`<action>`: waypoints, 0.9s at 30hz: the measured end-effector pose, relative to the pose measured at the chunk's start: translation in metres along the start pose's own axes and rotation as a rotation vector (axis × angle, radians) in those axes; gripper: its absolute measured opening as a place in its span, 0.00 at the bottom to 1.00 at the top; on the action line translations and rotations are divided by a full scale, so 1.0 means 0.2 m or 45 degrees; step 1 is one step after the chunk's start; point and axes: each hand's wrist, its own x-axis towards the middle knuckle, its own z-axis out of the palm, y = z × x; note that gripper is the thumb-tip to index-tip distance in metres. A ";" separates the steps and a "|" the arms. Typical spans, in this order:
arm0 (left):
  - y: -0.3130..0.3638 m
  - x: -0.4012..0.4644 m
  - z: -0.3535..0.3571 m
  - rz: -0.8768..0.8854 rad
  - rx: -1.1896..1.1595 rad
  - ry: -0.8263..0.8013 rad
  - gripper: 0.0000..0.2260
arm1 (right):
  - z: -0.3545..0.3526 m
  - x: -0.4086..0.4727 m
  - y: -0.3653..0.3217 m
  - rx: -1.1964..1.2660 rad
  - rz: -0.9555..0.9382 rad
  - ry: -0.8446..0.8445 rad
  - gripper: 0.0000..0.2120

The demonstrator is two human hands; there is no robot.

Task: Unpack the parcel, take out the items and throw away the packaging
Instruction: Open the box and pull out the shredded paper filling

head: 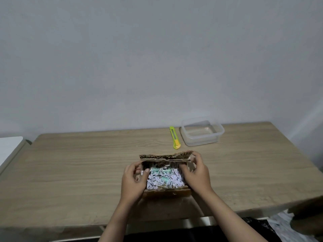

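A small brown cardboard box point(166, 193) stands open in the middle of the wooden table point(70, 163), its far flap point(166, 156) folded upward. Inside lies shredded white paper filling point(157, 180) with mint-green items point(160, 171) partly buried in it. My left hand point(134, 180) grips the box's left wall, thumb over the rim. My right hand point(196, 173) holds the right wall, fingers curled inside the box near the far flap.
A yellow-green utility knife point(175, 137) lies beyond the box. To its right stands a clear plastic container point(202, 131) without a lid. A black bag and crumpled paper point(279, 226) lie below the table's near right edge. A white surface point(8, 147) adjoins at the left.
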 end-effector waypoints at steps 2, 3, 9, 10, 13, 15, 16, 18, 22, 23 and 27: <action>0.00 0.00 -0.01 0.043 0.028 -0.047 0.15 | 0.00 0.02 -0.03 -0.043 0.024 0.140 0.19; 0.01 0.00 -0.01 0.078 0.054 -0.078 0.16 | 0.00 0.03 -0.04 -0.040 0.026 0.186 0.18; 0.01 0.05 -0.03 0.136 0.142 -0.277 0.25 | 0.04 0.19 -0.10 0.043 -0.123 0.186 0.07; 0.01 0.06 -0.04 0.140 0.159 -0.293 0.27 | 0.05 0.22 -0.10 0.058 -0.132 0.152 0.04; 0.01 0.07 -0.05 0.128 0.222 -0.338 0.33 | 0.07 0.26 -0.09 0.058 -0.113 0.059 0.10; 0.00 0.09 -0.05 0.152 0.255 -0.335 0.36 | 0.09 0.26 -0.07 0.060 -0.078 0.034 0.12; 0.00 0.09 -0.05 0.155 0.268 -0.334 0.38 | 0.10 0.26 -0.06 0.061 -0.057 0.018 0.12; 0.01 0.11 -0.05 0.142 0.273 -0.335 0.39 | 0.11 0.26 -0.05 0.047 -0.041 -0.008 0.13; 0.05 0.12 -0.01 0.149 0.318 -0.371 0.40 | 0.12 0.24 -0.02 -0.001 -0.055 -0.043 0.14; 0.06 0.11 -0.01 0.146 0.344 -0.387 0.41 | 0.12 0.24 -0.01 -0.015 -0.067 -0.060 0.14; 0.07 0.08 0.00 0.142 0.385 -0.317 0.39 | 0.07 0.18 -0.04 -0.164 -0.218 -0.146 0.15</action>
